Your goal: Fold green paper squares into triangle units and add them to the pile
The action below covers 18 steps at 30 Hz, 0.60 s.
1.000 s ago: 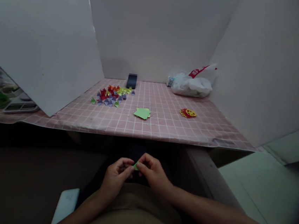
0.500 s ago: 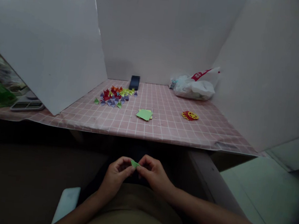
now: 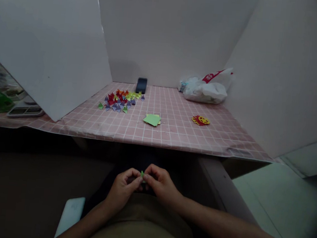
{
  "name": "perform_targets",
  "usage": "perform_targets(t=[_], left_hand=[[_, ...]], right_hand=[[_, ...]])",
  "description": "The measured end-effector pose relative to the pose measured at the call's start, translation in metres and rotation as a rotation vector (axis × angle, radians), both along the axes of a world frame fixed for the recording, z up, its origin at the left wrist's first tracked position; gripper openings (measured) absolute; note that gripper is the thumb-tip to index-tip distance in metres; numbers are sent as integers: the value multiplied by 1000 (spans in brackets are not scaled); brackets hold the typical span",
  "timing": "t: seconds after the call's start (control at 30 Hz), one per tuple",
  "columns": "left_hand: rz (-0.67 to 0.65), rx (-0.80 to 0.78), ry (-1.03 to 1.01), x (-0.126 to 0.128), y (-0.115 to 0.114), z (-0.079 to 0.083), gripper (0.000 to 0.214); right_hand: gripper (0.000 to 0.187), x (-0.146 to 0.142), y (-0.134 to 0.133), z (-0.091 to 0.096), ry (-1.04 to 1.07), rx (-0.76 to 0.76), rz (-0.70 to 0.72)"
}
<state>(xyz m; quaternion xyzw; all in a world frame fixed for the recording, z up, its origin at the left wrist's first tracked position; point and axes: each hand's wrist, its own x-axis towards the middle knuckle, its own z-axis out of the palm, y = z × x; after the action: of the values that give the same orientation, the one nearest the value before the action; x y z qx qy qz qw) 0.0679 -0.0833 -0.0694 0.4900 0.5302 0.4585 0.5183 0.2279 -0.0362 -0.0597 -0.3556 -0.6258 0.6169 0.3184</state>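
Over my lap, below the table edge, a small folded piece of green paper (image 3: 142,174) is pinched between both hands. My left hand (image 3: 124,186) grips it from the left, thumb and fingers pressed together. From the right, my right hand (image 3: 161,181) closes on it with thumb and fingertips, which hide most of the paper. On the table beyond lies a small stack of square paper sheets (image 3: 152,120), green on top with yellow showing under it. To its left sits a cluster of small folded paper pieces (image 3: 118,100) in red, orange, yellow, purple and green.
Red and yellow ring-like cutouts (image 3: 200,120) lie right on the pink checked tablecloth (image 3: 173,135). A white plastic bag (image 3: 206,90) and a dark phone-like device (image 3: 142,85) stand at the back. White panels enclose three sides. A white box-shaped object (image 3: 70,215) is beside my left forearm.
My fingertips have drawn closer together around the green paper, so less of it shows and it now points upward. The view has shifted slightly.
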Motion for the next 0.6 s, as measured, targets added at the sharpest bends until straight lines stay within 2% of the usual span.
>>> perform_targets(t=[0.1,0.27,0.37,0.47,0.6], left_hand=[[-26,-18,21,-2,0,-1,18],[-161,-74,101,-4,-1,1,17],[-158,-93,75,-3,0,5,20],[-147,-83,80,-3,3,7,23],[-137,-70,84,-4,4,6,26]], right_hand=[[20,1,2,-1,-33,18,15],[18,4,5,4,-107,61,110],[21,4,5,3,-91,94,39],[22,3,5,-1,-34,4,-12],[29,2,8,-4,12,-85,58]])
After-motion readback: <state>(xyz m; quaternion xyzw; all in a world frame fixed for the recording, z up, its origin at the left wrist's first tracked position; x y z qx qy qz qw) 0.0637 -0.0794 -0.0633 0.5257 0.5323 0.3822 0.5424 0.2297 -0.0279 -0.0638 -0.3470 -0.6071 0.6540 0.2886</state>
